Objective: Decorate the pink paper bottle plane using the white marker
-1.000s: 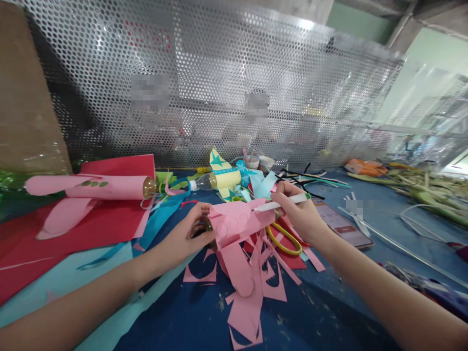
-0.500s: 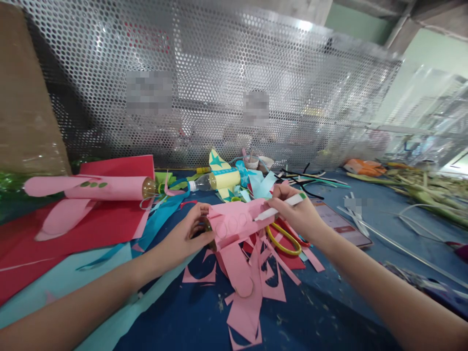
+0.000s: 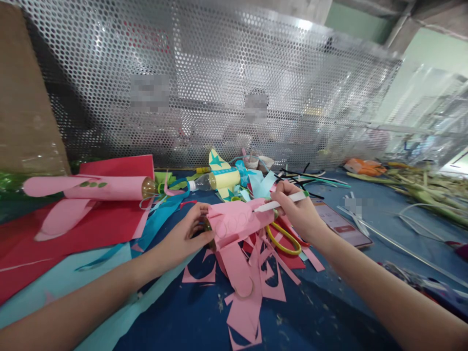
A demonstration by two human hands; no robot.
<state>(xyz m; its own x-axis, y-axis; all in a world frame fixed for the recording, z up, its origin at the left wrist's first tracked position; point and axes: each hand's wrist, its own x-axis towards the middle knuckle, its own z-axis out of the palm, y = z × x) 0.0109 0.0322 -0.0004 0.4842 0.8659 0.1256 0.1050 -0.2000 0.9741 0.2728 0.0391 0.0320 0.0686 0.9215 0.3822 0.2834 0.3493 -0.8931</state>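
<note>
My left hand [image 3: 192, 229] is closed round the near-left end of a bottle wrapped in pink paper [image 3: 228, 234], which lies tilted on its side. Several round outlines are drawn in a row on the paper. A white pen with a green end [image 3: 270, 205] is pinched in my right hand [image 3: 298, 209], its tip at the rightmost outline. From the wrapped bottle a rounded pink flap [image 3: 236, 268] hangs toward me. Pink paper offcuts [image 3: 246, 312] lie beneath it, and a yellow-handled loop [image 3: 287, 246], perhaps scissors, sits below my right hand.
On red paper [image 3: 29, 243] at left rests another pink-wrapped bottle [image 3: 117, 187] with green dots. Behind my hands lies a yellow-wrapped bottle [image 3: 224, 179] with blue stars. A phone [image 3: 340, 224] lies to the right. A perforated metal panel [image 3: 219, 63] closes the back.
The pen has shifted slightly, its tip a little left, and another outline now shows at the right end of the row. My left hand stays on the bottle.
</note>
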